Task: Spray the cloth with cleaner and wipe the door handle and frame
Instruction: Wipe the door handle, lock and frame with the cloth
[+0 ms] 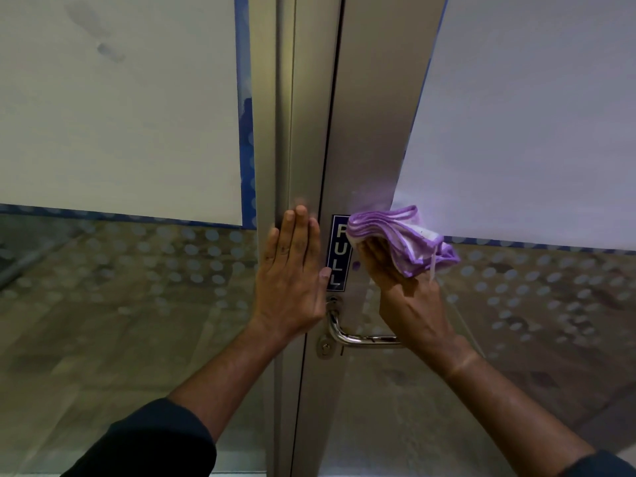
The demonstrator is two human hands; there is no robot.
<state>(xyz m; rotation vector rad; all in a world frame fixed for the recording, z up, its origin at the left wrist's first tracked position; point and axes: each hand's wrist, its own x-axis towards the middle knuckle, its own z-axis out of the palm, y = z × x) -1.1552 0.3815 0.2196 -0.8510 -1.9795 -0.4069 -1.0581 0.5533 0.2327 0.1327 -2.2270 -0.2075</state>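
My right hand (406, 297) grips a folded purple and white cloth (406, 235) and presses it against the grey metal door frame (371, 115), just right of a blue PULL sign (339, 256). My left hand (292, 273) lies flat with fingers together on the neighbouring frame post (303, 98), holding nothing. The chrome lever handle (358, 335) sits below the sign, its right end hidden behind my right wrist. A keyhole (325, 346) is under the handle's base. No spray bottle is in view.
Frosted glass panels with white sheets and blue edging stand on the left (120, 115) and right (533, 115). Below them the glass carries a dotted pattern (172, 270). A dark gap (335, 132) runs between door and frame post.
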